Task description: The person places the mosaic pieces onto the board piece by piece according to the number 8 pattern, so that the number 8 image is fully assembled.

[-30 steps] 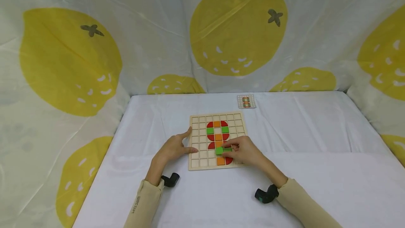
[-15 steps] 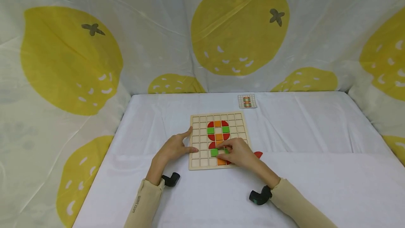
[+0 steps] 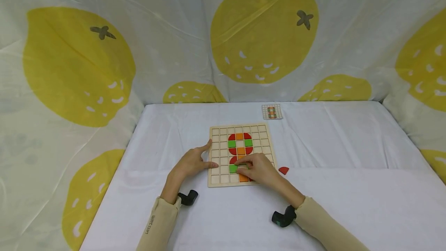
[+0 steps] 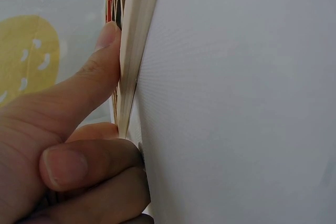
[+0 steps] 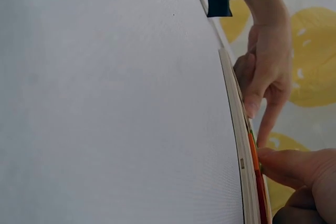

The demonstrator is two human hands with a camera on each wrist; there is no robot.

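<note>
A square wooden grid board [image 3: 215, 146] lies on the white cloth, with red, orange and green pieces set in its middle columns. My right hand [image 3: 262, 169] reaches over the lower part, thumb and forefinger pinching a green square piece [image 3: 232, 169] at its right end. That hand covers some cells and pieces behind it. On the left edge rests my left hand [image 3: 189, 162], thumb and forefinger spread wide against the board. In the left wrist view its thumb [image 4: 94, 72] lies along the rim while other fingers are bent beside it.
Beside the board's right edge a loose red quarter-circle piece [image 3: 284, 171] lies on the cloth. Behind the board is a small pattern card [image 3: 272, 112]. A lemon-print curtain [image 3: 174, 49] stands behind the table and at both sides.
My right hand has moved left with the green piece, which now sits one column further left in line with the red piece above. The loose red piece has come into view. My left hand stays put.
</note>
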